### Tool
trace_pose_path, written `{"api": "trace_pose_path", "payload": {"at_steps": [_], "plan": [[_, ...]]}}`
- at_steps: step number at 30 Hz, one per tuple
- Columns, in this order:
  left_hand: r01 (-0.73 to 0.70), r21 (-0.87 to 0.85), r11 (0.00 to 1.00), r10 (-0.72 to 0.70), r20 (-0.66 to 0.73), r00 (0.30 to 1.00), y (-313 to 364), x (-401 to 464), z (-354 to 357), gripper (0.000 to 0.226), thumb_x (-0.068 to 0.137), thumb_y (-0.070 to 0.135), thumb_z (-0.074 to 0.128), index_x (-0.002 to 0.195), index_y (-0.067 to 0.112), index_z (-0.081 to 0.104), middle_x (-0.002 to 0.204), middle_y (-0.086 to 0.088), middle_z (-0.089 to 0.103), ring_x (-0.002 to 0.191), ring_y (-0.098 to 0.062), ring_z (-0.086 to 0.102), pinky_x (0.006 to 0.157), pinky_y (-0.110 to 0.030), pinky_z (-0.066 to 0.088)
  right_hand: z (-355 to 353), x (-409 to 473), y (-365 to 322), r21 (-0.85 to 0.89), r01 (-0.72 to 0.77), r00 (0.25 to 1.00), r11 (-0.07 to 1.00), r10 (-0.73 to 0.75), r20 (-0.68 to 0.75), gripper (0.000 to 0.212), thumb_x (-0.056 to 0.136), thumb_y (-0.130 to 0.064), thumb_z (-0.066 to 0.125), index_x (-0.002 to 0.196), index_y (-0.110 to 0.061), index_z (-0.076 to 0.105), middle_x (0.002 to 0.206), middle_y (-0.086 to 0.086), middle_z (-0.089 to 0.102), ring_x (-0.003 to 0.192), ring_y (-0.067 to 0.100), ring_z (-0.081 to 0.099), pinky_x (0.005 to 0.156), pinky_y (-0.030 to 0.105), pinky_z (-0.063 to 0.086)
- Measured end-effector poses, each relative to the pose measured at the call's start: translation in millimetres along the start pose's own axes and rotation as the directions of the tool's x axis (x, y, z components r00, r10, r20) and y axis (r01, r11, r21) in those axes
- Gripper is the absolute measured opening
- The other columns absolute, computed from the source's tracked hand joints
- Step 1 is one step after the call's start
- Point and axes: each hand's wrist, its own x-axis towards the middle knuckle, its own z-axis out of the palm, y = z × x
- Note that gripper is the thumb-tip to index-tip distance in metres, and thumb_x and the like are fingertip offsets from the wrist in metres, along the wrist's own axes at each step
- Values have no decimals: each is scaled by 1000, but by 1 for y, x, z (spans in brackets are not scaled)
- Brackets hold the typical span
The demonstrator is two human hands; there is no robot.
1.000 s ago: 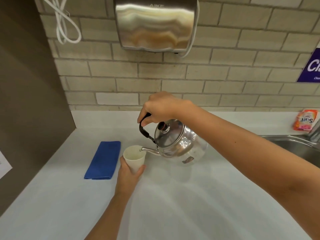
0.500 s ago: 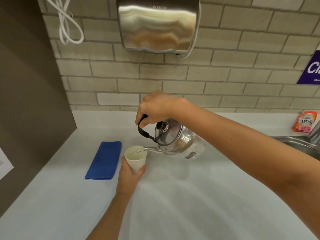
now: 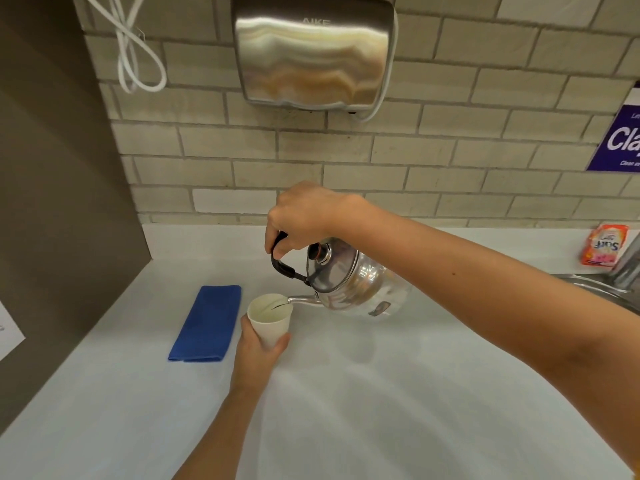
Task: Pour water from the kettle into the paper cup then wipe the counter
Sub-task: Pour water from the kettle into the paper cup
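the right hand point(image 3: 304, 216) was curled tight around the black curved handle point(image 3: 282, 265) of the shiny round metal kettle point(image 3: 349, 282). the hand held the kettle up in the air, above the counter, and tipped it toward the left. the kettle's round lid point(image 3: 329, 268) with its dark knob point(image 3: 317, 252) was on top and leaned with it. the thin metal spout point(image 3: 301, 300) pointed left, and its tip sat just over the rim of the small white paper cup point(image 3: 270, 320). a thin line of water point(image 3: 278, 306) showed inside the cup, right at the spout's tip.

the left hand point(image 3: 258, 355) was wrapped around the lower part of the paper cup, with the thumb on the right side of it. the cup leaned a little toward the spout. i could not tell if the cup's bottom touched the counter, because the hand hid it.

the wide white smooth counter point(image 3: 381, 410) lay under both arms. a folded blue cloth point(image 3: 207, 323) lay flat on the counter, just to the left of the cup and not touching it.

far to the right, a small orange and pink packet point(image 3: 604, 244) stood against the wall, near the edge of a metal sink point(image 3: 602, 292). behind it all was a wall of pale grey bricks point(image 3: 450, 161). a shiny metal hand dryer point(image 3: 313, 51) hung on the wall above the kettle. a looped white cord point(image 3: 135, 53) hung to the left of it, and a purple sign point(image 3: 620, 140) was at the right edge.
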Motion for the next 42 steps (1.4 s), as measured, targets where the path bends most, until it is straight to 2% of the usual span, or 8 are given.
{"api": "trace_pose_path", "payload": {"at_steps": [14, 19, 23, 29, 42], "plan": [[-23, -37, 999, 23, -8, 1000, -2, 1, 1, 85, 68, 34, 77, 134, 20, 25, 128, -6, 49, 108, -18, 48, 88, -34, 49, -2, 1, 0, -43, 6, 1000, 999, -5, 18, 23, 85, -41, 59, 106, -34, 67, 94, -12, 71, 72, 6, 47, 48, 21, 27], [-19, -32, 999, 19, -7, 1000, -4, 2, 1, 85, 68, 34, 77, 134, 20, 25, 128, -7, 49, 112, -25, 51, 89, -38, 50, -2, 1, -1, -49, 9, 1000, 999, -8, 13, 23, 86, -40, 58, 106, -33, 67, 94, -12, 71, 71, 6, 46, 47, 21, 27], [-23, -40, 999, 22, -6, 1000, -3, 2, 2, 84, 69, 33, 77, 134, 19, 25, 127, -7, 49, 110, -21, 50, 87, -34, 49, -3, 0, -1, -42, 4, 1000, 999, -4, 10, 24, 86, -41, 58, 107, -33, 67, 91, -12, 70, 70, 6, 45, 47, 22, 25], [-19, -28, 999, 19, -10, 1000, -2, 1, 1, 85, 69, 34, 77, 134, 18, 25, 128, -8, 49, 113, -25, 51, 89, -38, 50, -3, 1, -1, -43, 5, 1000, 999, -4, 14, 24, 86, -40, 58, 107, -32, 67, 95, -12, 71, 72, 7, 46, 47, 21, 28], [-14, -63, 998, 14, 1, 1000, 1, 0, 0, 84, 69, 30, 78, 134, 18, 27, 127, -8, 50, 110, -23, 51, 88, -36, 49, -7, 3, -1, -56, 9, 1000, 998, -9, 12, 23, 85, -40, 60, 105, -33, 67, 93, -12, 71, 69, 7, 46, 46, 21, 24]]}}
